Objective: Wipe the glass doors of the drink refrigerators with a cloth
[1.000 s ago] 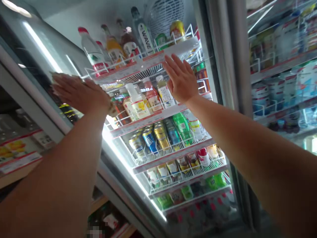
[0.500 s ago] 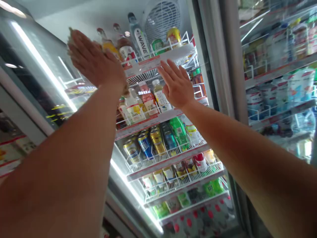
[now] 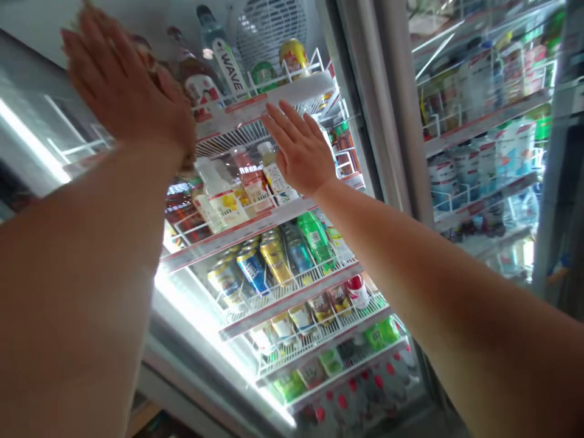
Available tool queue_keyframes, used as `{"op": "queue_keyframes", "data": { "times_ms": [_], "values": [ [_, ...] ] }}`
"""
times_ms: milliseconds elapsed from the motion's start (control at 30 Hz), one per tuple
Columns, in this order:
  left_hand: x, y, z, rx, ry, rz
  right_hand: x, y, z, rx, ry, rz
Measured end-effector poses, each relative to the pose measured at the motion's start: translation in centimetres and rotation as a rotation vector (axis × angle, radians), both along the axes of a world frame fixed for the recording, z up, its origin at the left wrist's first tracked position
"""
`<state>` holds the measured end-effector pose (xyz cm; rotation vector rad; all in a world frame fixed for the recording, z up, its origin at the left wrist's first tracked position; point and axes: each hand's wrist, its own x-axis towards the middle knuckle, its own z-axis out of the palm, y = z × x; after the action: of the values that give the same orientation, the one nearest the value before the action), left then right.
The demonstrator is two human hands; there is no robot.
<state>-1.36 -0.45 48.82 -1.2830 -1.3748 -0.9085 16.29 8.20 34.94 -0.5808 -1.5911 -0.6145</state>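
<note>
Both arms are raised in front of a lit drinks fridge. My left hand [image 3: 130, 85] is open near the left end of the top shelf, its fingers stretched and slightly blurred, with nothing visible in it. It partly covers a bottle with a red-and-white label [image 3: 201, 88]. My right hand [image 3: 303, 152] is also open, fingers extended, in front of the edge of the top shelf [image 3: 278, 97]. Close to it are a tea bottle with a white label [image 3: 278, 179] and a reddish drink bottle [image 3: 252, 176]. A WAVE bottle [image 3: 228, 64] stands between the hands, higher up.
Beer cans [image 3: 250, 267] and a green bottle [image 3: 316, 237] fill a lower wire shelf. A round fan grille [image 3: 274, 30] is at the back top. To the right, past a metal door frame [image 3: 365, 91], stand more stocked shelves [image 3: 488, 128]. A light strip [image 3: 196, 310] runs down the left.
My left hand has moved left and a little up, spreading its fingers. My right hand has shifted slightly left. The view has turned, so the fridge sits further left.
</note>
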Motion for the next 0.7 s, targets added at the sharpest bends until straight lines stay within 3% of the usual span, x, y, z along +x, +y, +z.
{"op": "queue_keyframes", "data": {
  "times_ms": [100, 167, 367, 533, 700],
  "values": [
    [1.1, 2.0, 0.4, 0.105, -0.309, 0.091, -0.1, 0.4, 0.1, 0.035, 0.034, 0.061],
    [1.3, 2.6, 0.3, 0.134, -0.371, 0.120, -0.3, 0.9, 0.2, 0.068, 0.071, 0.108],
    [0.4, 1.2, -2.0, 0.060, -0.038, 0.045, -0.8, 2.1, 0.3, 0.159, 0.168, 0.197],
    [0.6, 0.6, -3.3, 0.037, -0.107, 0.032, -0.7, 1.5, 0.3, 0.126, 0.169, 0.065],
    [0.6, 1.1, -3.0, 0.033, -0.111, 0.105, -0.5, 1.1, 0.3, 0.089, 0.131, -0.023]
  ]
}}
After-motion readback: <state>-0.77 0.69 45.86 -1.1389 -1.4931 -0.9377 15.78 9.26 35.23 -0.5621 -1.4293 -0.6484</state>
